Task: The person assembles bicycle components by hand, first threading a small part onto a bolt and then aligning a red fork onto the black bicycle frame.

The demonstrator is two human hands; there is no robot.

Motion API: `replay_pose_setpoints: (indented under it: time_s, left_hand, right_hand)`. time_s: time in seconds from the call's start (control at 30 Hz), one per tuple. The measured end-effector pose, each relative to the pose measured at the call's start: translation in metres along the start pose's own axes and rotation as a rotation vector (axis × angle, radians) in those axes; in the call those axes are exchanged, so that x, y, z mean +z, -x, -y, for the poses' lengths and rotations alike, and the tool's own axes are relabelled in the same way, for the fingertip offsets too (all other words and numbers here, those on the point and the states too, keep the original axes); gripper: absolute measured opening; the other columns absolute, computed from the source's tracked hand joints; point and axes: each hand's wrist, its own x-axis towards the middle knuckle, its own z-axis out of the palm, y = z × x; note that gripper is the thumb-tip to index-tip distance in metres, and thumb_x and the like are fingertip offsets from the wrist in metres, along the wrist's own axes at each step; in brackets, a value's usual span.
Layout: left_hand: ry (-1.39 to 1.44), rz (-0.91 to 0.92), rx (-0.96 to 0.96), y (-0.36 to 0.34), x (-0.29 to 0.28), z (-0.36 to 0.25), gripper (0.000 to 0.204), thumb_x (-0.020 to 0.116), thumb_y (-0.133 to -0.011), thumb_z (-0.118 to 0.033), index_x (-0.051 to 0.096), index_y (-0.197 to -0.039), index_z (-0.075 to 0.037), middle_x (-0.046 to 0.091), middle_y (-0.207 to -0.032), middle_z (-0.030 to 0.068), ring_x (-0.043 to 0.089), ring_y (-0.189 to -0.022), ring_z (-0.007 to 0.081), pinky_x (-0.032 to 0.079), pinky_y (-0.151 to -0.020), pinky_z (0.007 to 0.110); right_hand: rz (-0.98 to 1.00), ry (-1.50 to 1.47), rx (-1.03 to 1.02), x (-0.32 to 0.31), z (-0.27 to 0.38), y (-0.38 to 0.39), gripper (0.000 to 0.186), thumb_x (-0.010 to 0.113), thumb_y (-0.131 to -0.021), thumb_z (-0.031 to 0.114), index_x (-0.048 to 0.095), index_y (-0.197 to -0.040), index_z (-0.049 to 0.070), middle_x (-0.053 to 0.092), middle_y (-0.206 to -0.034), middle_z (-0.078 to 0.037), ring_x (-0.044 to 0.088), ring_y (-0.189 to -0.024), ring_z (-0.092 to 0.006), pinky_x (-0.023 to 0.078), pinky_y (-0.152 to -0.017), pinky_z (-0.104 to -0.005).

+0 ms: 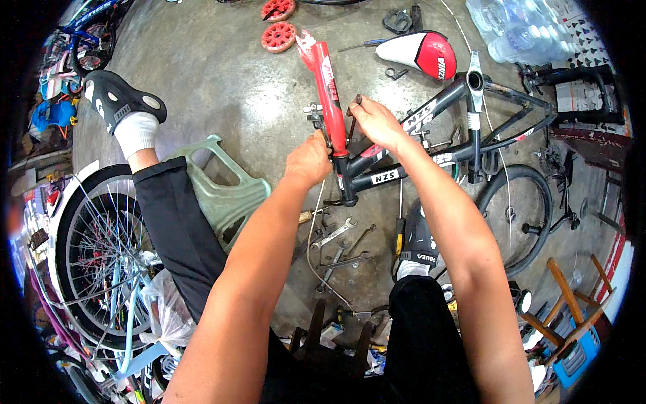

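Observation:
A red bicycle fork (328, 87) points away from me, its lower end set in the head tube of a black bicycle frame (365, 180) lying on the floor. At the fork's left side my left hand (308, 160) is closed, right below a silver brake part (313, 113); what its fingers hold is hidden. To the fork's right, my right hand (377, 124) pinches a slim dark rod-like tool (352, 122), which runs down close beside the fork. The kind of tool cannot be made out.
Several wrenches (336, 233) lie on the floor nearer me. A green plastic stool (252, 192) lies left of my hands. A red, white and black saddle (420, 54) and two red wheels (278, 36) lie farther off. Bicycle wheels (546, 202) (64, 236) flank me on both sides.

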Motion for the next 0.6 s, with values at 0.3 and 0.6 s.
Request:
replay_pose_setpoints:
  time_s: [0.3, 0.6]
  left_hand:
    - [0.004, -0.014, 0.004, -0.001, 0.002, 0.001, 0.031, 0.063, -0.095, -0.021, 0.052, -0.115, 0.001, 0.067, -0.118, 0.0283, 0.065, -0.114, 0.0441, 0.051, -0.094, 0.052]
    - [-0.005, -0.011, -0.003, -0.001, 0.001, 0.001, 0.032, 0.064, -0.095, -0.021, 0.053, -0.115, 0.001, 0.067, -0.119, 0.0288, 0.065, -0.113, 0.0451, 0.051, -0.094, 0.053]
  right_hand:
    - [-0.017, 0.0, -0.003, 0.001, 0.001, 0.007, 0.061, 0.04, -0.102, 0.044, 0.054, -0.134, -0.005, 0.06, -0.133, -0.032, 0.056, -0.127, -0.0459, 0.042, -0.108, -0.0498]
    - [0.079, -0.04, 0.024, -0.004, 0.005, -0.002, 0.07, 0.038, -0.101, 0.045, 0.046, -0.144, -0.01, 0.054, -0.142, -0.033, 0.049, -0.136, -0.0434, 0.037, -0.115, -0.0456]
